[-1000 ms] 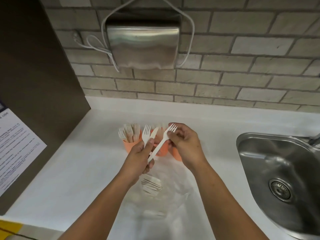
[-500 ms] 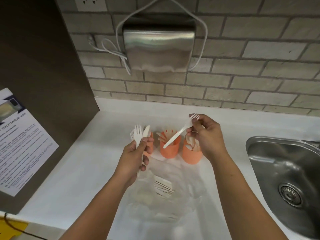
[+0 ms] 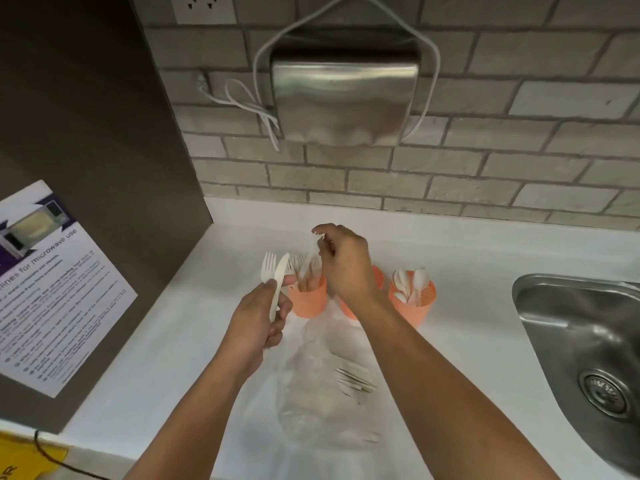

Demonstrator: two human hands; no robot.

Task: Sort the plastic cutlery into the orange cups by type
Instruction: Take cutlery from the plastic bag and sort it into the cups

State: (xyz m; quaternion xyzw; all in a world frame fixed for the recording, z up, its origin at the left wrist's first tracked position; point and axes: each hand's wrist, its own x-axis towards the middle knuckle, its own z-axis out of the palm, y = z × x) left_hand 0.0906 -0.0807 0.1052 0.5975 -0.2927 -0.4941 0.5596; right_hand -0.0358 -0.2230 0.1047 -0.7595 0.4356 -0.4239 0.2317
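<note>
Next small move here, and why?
Likely the right hand reaches to the left hand, takes its fork and drops it in the fork cup just beneath. The left hand grips a fork and knife; the spoon cup is farther right. Whether the right hand holds anything is unclear.

Soft, even light from overhead nearly washes out the white counter [image 3: 467, 251], puts a dull sheen on the steel box [image 3: 343, 98] and sink [image 3: 568, 344], casts only faint shadows, and the brick wall [image 3: 519, 161] bows at the wide-angle edges.
</note>
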